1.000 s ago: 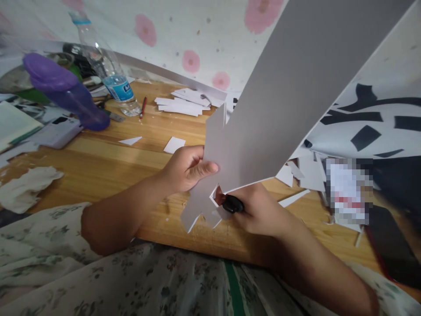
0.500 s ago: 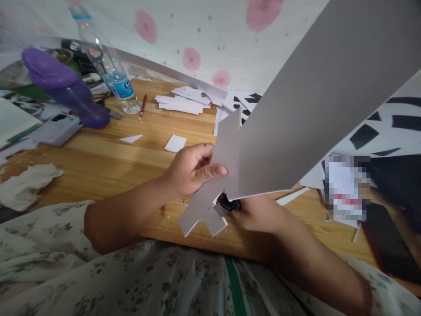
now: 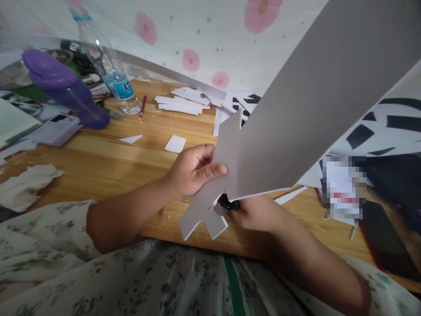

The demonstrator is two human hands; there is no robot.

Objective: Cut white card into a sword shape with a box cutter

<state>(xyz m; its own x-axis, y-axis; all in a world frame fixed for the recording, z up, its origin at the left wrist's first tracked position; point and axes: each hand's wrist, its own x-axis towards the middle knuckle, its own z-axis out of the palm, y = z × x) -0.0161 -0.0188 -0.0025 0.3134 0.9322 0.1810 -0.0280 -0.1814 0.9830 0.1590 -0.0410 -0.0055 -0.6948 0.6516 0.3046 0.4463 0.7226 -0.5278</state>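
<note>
My left hand (image 3: 197, 169) pinches a large sheet of pale grey cardboard (image 3: 296, 109), thumb on the near face and fingers behind. The sheet rises to the upper right; its lower end has notches and a cut flap (image 3: 215, 224). My right hand (image 3: 255, 214) is partly hidden below and behind the sheet's lower edge. It grips what appear to be black-handled scissors (image 3: 226, 202), set at a cut in the cardboard. Their blades are mostly hidden by the sheet, and my right fingers are largely out of sight.
On the wooden table (image 3: 98, 162) stand a purple bottle (image 3: 75, 96) and a clear water bottle (image 3: 120, 87). White paper strips (image 3: 182, 103), a small white square (image 3: 175, 143) and a red pencil (image 3: 143, 106) lie further back. A dark phone (image 3: 390, 241) rests at the right; crumpled tissue (image 3: 28, 184) at the left.
Both hands keep their hold in nearly the same place. The cut flap at the sheet's lower end has shifted slightly downward.
</note>
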